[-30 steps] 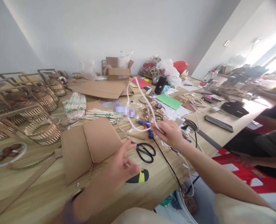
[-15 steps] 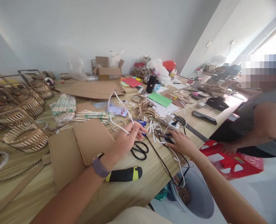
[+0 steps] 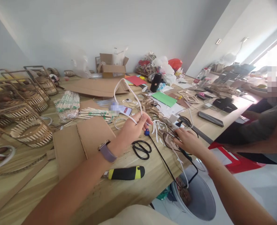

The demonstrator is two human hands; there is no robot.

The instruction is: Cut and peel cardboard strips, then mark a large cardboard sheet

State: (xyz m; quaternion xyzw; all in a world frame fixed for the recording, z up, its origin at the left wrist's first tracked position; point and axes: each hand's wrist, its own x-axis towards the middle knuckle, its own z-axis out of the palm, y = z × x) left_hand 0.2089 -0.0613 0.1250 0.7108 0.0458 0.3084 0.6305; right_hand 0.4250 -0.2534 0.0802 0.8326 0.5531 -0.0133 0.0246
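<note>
one white cord (image 3: 115,92) is pinched in left hand (image 3: 138,125); right hand (image 3: 188,141) i can't tell; wrapper print (image 3: 69,99) illegible.

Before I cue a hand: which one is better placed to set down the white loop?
Probably the left hand: its fingers hold the white loop, whereas the right hand is over at the cables.

Your two hands, left (image 3: 139,122) and right (image 3: 187,137), appear with one wristwatch (image 3: 107,151), one white cord loop (image 3: 115,92) in the left, one pair of black scissors (image 3: 141,149) and one black-and-yellow handle (image 3: 125,173). Before you are one large green sheet (image 3: 164,98), one phone with a lit screen (image 3: 126,110) and one open cardboard box (image 3: 113,70), with one grey bin (image 3: 205,197) below. The slatted baskets (image 3: 32,132) on your left overlap too closely to count.
</note>
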